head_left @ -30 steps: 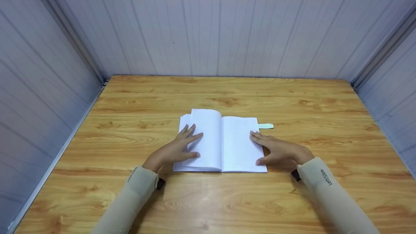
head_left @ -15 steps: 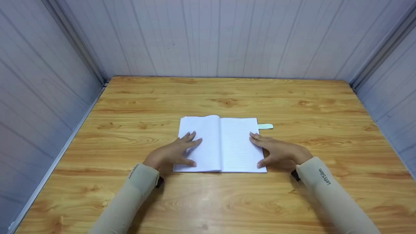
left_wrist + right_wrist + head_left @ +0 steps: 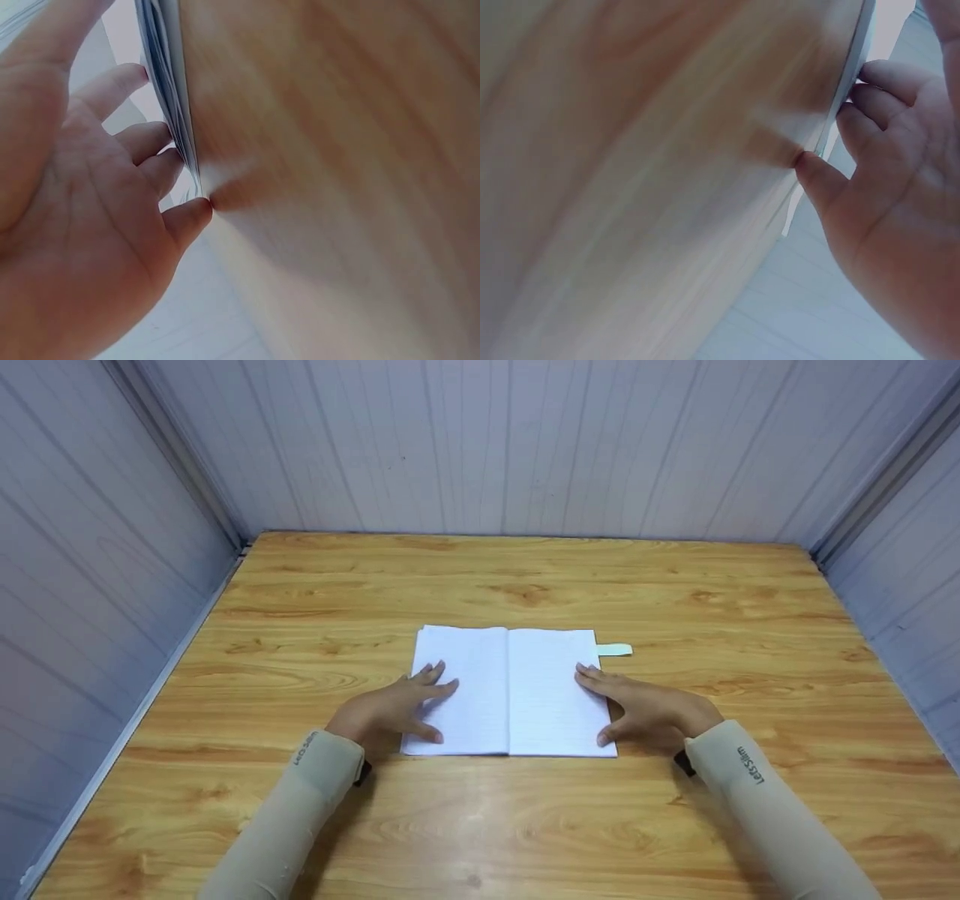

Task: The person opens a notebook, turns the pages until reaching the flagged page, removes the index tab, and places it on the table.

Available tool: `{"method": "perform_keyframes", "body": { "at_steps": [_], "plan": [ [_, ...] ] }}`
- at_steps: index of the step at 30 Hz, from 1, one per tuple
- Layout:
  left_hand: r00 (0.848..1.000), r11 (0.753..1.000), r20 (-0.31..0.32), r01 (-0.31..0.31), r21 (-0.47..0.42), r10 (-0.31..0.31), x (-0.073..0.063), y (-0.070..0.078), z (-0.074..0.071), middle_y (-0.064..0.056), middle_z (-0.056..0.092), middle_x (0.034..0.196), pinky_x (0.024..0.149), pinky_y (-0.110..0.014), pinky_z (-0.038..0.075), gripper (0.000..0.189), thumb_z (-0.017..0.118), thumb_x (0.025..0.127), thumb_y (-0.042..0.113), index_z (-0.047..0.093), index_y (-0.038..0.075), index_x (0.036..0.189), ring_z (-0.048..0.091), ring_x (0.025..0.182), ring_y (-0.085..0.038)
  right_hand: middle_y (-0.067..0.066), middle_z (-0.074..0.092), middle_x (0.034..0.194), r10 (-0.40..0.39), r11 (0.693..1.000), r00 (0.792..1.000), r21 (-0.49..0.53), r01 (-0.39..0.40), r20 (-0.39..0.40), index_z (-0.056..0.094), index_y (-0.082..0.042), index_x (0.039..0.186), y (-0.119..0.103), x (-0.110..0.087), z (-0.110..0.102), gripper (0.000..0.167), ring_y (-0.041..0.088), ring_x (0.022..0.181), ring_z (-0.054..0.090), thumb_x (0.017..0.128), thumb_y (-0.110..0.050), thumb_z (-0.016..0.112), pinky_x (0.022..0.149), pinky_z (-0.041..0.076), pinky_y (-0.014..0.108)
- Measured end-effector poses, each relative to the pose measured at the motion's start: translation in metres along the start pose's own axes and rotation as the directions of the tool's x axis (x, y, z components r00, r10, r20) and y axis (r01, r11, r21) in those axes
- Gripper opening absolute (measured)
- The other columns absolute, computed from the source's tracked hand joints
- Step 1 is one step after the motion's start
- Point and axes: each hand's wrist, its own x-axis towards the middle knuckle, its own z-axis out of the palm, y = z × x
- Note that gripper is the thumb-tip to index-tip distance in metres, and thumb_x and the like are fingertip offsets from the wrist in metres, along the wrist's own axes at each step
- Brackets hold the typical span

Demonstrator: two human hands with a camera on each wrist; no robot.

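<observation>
An open notebook (image 3: pixel 480 712) with faintly lined white pages lies flat on the wooden table, its fold running down the middle. My left hand (image 3: pixel 397 709) rests on the outer part of the left page, fingers spread; in the left wrist view the fingertips sit at the layered page edges (image 3: pixel 166 75), the little finger touching the table. My right hand (image 3: pixel 637 705) lies on the outer edge of the right page with fingers extended. The right wrist view shows its fingertips along the thin notebook edge (image 3: pixel 851 56), the little finger down at the table.
A pale green strap or tab (image 3: pixel 615 649) sticks out from the notebook's right side. The wood-grain table (image 3: pixel 480 825) is bounded by a white panel wall (image 3: pixel 480 450) behind and panels on both sides.
The raised, curling left page has come down flat beneath my left hand, which has slid slightly left toward the outer edge. My right hand has stayed nearly still.
</observation>
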Motion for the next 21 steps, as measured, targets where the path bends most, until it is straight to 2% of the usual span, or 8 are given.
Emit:
{"method": "perform_keyframes", "body": {
  "at_steps": [9, 18, 21],
  "plan": [
    [0.998, 0.998, 0.019, -0.053, -0.024, 0.053, -0.0001, -0.0007, -0.0013, -0.008, -0.009, 0.162, 0.120, -0.052, 0.003, 0.088, 0.073, 0.084, 0.030, 0.020, 0.019, 0.153, -0.011, 0.149, -0.027, -0.001, -0.006, 0.163, -0.003, 1.000, 1.000, -0.018, 0.003, 0.007, 0.010, -0.014, 0.155, -0.0011, 0.0017, 0.0003, 0.103, 0.028, 0.150, -0.005, 0.079, -0.042, 0.073, 0.119, 0.010, 0.053],
    [1.000, 1.000, 0.020, -0.015, -0.015, 0.015, 0.0012, -0.0028, -0.0003, 0.000, -0.009, 0.162, 0.121, -0.048, 0.004, 0.090, 0.074, 0.082, 0.033, 0.019, 0.026, 0.153, -0.012, 0.149, -0.022, 0.001, -0.005, 0.163, -0.009, 1.000, 1.000, 0.005, 0.009, 0.021, 0.007, -0.016, 0.155, -0.0018, 0.0016, -0.0011, 0.104, 0.027, 0.150, -0.004, 0.079, -0.040, 0.073, 0.119, 0.006, 0.054],
    [1.000, 1.000, 0.012, -0.022, -0.006, 0.022, 0.0018, -0.0036, -0.0007, 0.000, -0.009, 0.162, 0.121, -0.049, 0.004, 0.090, 0.074, 0.083, 0.032, 0.019, 0.025, 0.153, -0.011, 0.149, -0.022, 0.001, -0.006, 0.163, -0.021, 1.000, 0.999, 0.000, 0.021, 0.030, 0.008, -0.018, 0.155, -0.0013, 0.0014, -0.0013, 0.104, 0.028, 0.150, -0.005, 0.078, -0.039, 0.074, 0.119, 0.006, 0.054]
  ]
}}
